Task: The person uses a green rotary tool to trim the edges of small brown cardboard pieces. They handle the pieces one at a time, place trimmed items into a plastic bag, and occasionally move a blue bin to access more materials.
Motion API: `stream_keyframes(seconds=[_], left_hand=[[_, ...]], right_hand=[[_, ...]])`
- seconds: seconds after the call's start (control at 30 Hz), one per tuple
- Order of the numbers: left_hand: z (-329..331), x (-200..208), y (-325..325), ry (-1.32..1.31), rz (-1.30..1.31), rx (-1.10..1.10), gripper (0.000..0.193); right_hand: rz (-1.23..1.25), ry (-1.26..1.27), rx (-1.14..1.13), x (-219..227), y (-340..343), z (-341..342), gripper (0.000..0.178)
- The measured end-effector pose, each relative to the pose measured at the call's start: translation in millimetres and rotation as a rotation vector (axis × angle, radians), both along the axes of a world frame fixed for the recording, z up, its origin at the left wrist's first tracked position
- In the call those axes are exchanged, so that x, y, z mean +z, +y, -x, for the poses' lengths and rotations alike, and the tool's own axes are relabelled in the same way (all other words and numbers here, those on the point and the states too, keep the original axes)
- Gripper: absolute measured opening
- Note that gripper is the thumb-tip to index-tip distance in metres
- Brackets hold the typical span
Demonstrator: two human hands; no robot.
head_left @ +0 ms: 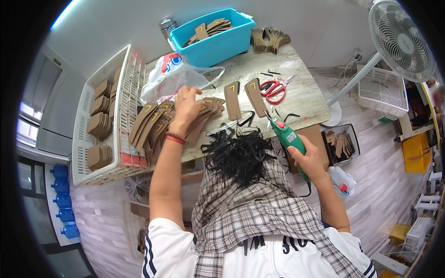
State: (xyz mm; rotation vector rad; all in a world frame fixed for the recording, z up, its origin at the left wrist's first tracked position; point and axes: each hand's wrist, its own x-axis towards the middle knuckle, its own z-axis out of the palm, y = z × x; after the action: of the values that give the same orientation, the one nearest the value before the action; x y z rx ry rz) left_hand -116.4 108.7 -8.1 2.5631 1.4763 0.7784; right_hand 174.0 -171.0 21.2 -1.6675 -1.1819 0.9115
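Note:
My right hand (pixel 308 157) is wrapped round a green corded electric hand tool (pixel 288 134) with a red button. Its thin metal tip points at the lower end of a curved brown piece (pixel 254 96) with a yellow angled mark. A second such piece (pixel 232 99) lies just left of it. My left hand (pixel 187 107) is over the fanned stacks of brown pieces (pixel 150 125), fingers curled together; what they hold, if anything, is hidden. Red-handled scissors (pixel 274 90) lie beside the right piece. Black strip offcuts (pixel 238 153) pile on the plaid apron (pixel 259 208) at my lap.
A white plastic crate (pixel 83 134) with stacked brown pieces stands left. At the back are a turquoise bin (pixel 215 46), a plastic bag (pixel 162 76) and a steel flask (pixel 168 27). Right of the table (pixel 301 85) stand a fan (pixel 402 41) and a box of brown pieces (pixel 340 144).

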Motion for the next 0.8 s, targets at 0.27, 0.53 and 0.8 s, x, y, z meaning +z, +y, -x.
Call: stream_keyframes(seconds=[0.27, 0.53, 0.8], left_hand=[[-156, -51, -2, 0.212, -0.087, 0.0, 0.05], [-173, -59, -14, 0.089, 0.002, -0.016, 0.045], [-169, -69, -27, -0.003, -0.167, -0.078, 0.04]], right_hand=[[-0.001, 0.083, -0.092, -26, 0, -3, 0.045], [0.012, 0.155, -0.139, -32, -3, -5, 0.046], [0.01, 0.109, -0.145, -30, 2, 4, 0.044]])
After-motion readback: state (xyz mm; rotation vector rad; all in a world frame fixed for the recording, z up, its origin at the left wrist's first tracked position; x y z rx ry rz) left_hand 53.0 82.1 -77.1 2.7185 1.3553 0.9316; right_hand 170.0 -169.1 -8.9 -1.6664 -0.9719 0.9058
